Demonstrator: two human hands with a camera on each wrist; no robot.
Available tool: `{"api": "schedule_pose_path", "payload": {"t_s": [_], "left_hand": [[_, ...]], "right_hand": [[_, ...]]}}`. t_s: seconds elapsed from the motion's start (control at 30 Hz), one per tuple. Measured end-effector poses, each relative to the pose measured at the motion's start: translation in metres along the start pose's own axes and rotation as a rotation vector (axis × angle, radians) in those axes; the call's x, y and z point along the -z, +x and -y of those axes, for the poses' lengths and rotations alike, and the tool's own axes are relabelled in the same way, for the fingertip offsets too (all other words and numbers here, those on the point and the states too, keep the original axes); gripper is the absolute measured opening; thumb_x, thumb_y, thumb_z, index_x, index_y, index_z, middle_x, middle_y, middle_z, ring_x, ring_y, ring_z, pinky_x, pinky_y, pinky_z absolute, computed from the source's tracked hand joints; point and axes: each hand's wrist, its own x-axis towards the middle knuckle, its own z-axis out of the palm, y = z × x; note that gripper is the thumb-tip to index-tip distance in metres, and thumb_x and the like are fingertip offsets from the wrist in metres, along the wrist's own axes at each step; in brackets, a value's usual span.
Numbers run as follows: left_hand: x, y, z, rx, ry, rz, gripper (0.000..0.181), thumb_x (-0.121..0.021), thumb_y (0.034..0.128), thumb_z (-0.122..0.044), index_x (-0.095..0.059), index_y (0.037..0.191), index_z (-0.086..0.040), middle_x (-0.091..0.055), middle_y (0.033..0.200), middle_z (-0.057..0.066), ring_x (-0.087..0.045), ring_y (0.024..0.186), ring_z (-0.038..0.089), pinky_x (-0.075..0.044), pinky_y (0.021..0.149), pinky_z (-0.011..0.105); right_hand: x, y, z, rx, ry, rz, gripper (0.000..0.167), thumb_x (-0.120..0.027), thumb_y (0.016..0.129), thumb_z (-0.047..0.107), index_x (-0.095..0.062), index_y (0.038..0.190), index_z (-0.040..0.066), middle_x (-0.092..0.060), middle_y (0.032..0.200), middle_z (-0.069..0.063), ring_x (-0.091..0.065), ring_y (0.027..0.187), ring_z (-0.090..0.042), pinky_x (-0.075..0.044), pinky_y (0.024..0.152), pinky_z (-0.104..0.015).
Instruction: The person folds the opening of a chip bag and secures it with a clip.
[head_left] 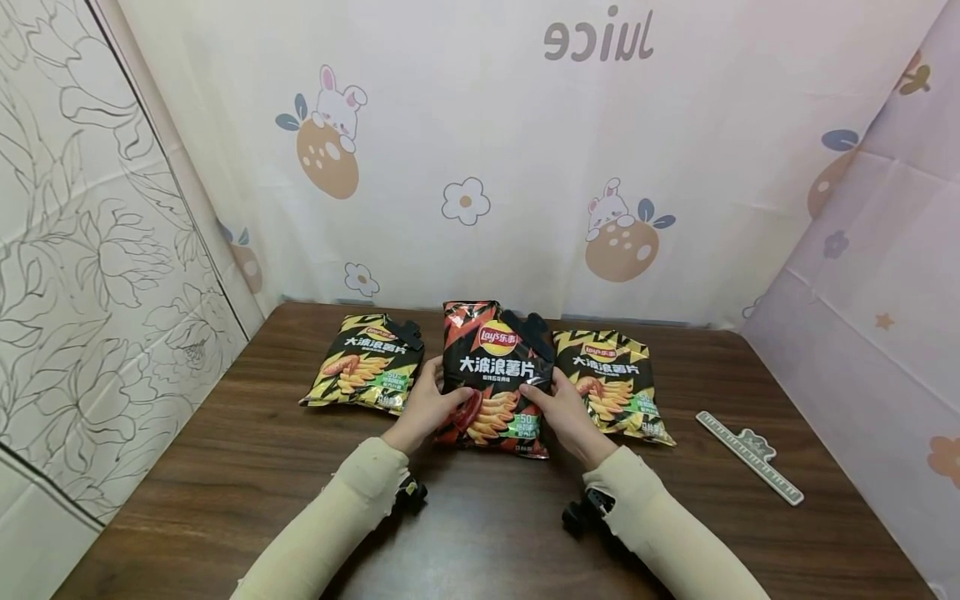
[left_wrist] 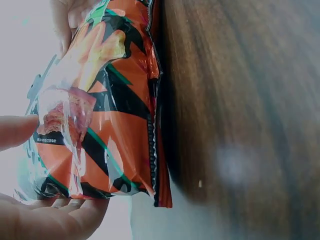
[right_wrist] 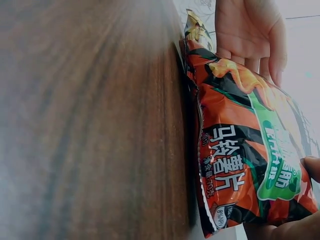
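2 sides of plump, glossy red-black bag (head_left: 491, 382): left fingers (left_wrist: 90, 215), right fingers (right_wrist: 295, 230) clamped there; wood-grained tabletop (head_left: 495, 525).

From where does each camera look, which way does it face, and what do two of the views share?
Head: worn on the head, facing forward and down at the red bag, yellow bags and table; left hand, right hand and both sleeves show.
Left wrist: on that wrist, facing across the red bag; left hand near, part of right hand beyond.
Right wrist: on that wrist, facing across from the other side; right hand near, left hand beyond.
Shared by both wrist views: red bag, table, both hands.
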Motion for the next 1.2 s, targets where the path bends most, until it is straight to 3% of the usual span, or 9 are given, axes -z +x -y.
{"api": "schedule_pose_path", "payload": {"t_s": [0.3, 0.57, 0.67, 0.83, 1.0, 1.2], "left_hand": [[0.001, 0.004, -0.001, -0.021, 0.040, -0.049, 0.068, -0.067, 0.0926, -0.015, -0.031, 0.149, -0.003, -0.042, 0.148, 0.021, -0.043, 0.136, 0.037, -0.038, 0.110, 0.053], [0.001, 0.009, 0.001, 0.006, 0.055, -0.034, 0.071, -0.067, 0.0926, -0.013, -0.029, 0.152, -0.006, -0.037, 0.154, 0.019, -0.035, 0.144, 0.035, -0.032, 0.116, 0.050], [0.000, 0.011, 0.002, 0.015, 0.077, -0.033, 0.068, -0.063, 0.0947, -0.010, -0.027, 0.153, -0.007, -0.037, 0.154, 0.018, -0.038, 0.142, 0.035, -0.038, 0.111, 0.049], [-0.001, 0.015, 0.002, 0.043, 0.090, -0.030, 0.063, -0.055, 0.0977, -0.003, -0.028, 0.153, -0.011, -0.039, 0.152, 0.016, -0.049, 0.132, 0.036, -0.051, 0.093, 0.043], [0.000, 0.018, 0.001, 0.059, 0.102, -0.037, 0.062, -0.055, 0.0979, -0.003, -0.029, 0.153, -0.012, -0.039, 0.152, 0.015, -0.049, 0.133, 0.036, -0.051, 0.097, 0.044], [-0.001, 0.024, 0.001, 0.075, 0.114, -0.057, 0.063, -0.058, 0.0969, -0.005, -0.030, 0.153, -0.012, -0.041, 0.151, 0.015, -0.050, 0.131, 0.035, -0.052, 0.094, 0.043]], "right_hand": [[0.000, 0.011, 0.002, 0.007, 0.005, -0.004, 0.053, -0.060, 0.099, 0.017, -0.035, 0.144, 0.006, -0.051, 0.141, -0.020, -0.058, 0.116, -0.021, -0.051, 0.091, -0.028], [0.001, 0.022, 0.002, 0.007, 0.005, -0.015, 0.060, -0.059, 0.099, 0.018, -0.027, 0.148, 0.007, -0.046, 0.147, -0.018, -0.054, 0.125, -0.028, -0.047, 0.101, -0.038], [0.000, 0.025, 0.003, 0.002, 0.009, -0.030, 0.061, -0.060, 0.099, 0.018, -0.025, 0.148, 0.008, -0.046, 0.146, -0.020, -0.054, 0.126, -0.031, -0.046, 0.102, -0.043], [0.000, 0.028, 0.004, 0.002, -0.015, -0.044, 0.065, -0.059, 0.099, 0.020, -0.019, 0.149, 0.009, -0.044, 0.144, -0.027, -0.053, 0.126, -0.037, -0.044, 0.103, -0.049], [-0.001, 0.028, 0.009, -0.013, -0.038, -0.044, 0.069, -0.060, 0.099, 0.021, -0.016, 0.151, 0.010, -0.036, 0.150, -0.027, -0.047, 0.133, -0.038, -0.041, 0.106, -0.052], [0.000, 0.034, 0.008, -0.018, -0.063, -0.052, 0.067, -0.061, 0.098, 0.023, -0.019, 0.149, 0.009, -0.039, 0.150, -0.026, -0.049, 0.133, -0.037, -0.041, 0.107, -0.052]]}}
